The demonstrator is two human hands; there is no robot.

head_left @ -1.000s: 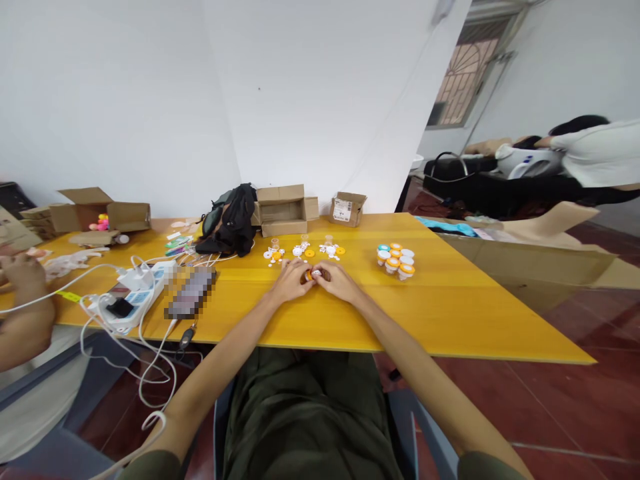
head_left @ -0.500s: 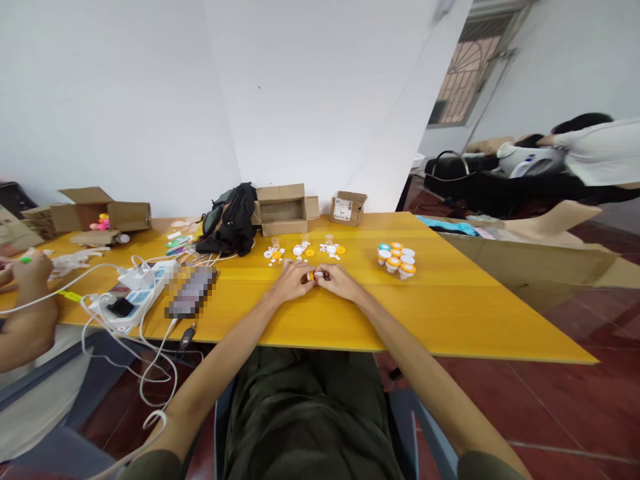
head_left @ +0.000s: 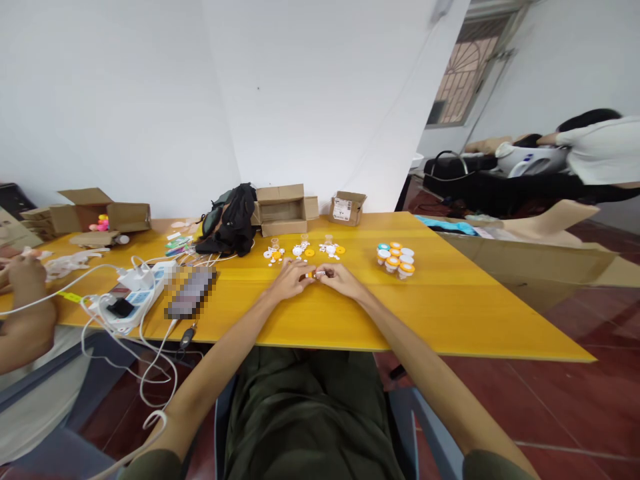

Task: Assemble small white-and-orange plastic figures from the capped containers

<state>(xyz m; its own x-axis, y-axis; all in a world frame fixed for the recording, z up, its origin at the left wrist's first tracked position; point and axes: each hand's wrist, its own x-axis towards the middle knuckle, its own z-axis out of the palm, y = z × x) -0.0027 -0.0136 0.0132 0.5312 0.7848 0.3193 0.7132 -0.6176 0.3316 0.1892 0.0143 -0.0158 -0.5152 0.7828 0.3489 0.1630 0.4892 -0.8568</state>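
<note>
My left hand (head_left: 289, 280) and my right hand (head_left: 339, 278) meet over the yellow table (head_left: 450, 313), fingertips together on a small vial (head_left: 317, 274) with an orange cap. Both hands grip it, one at each end. Just beyond my hands lie three little groups of clear vials, orange caps and white pills (head_left: 303, 251). To the right stands a cluster of several capped vials (head_left: 397, 259) with orange, white and teal lids.
A black backpack (head_left: 229, 219) and open cardboard boxes (head_left: 284, 208) line the back edge. A power strip with tangled white cables (head_left: 131, 293) and a phone (head_left: 191, 292) lie at left. Another person's hand (head_left: 24, 273) works at far left; a person in white (head_left: 595, 150) is at back right.
My hands have drawn slightly apart on the vial. The other person's hand at far left has shifted a little.
</note>
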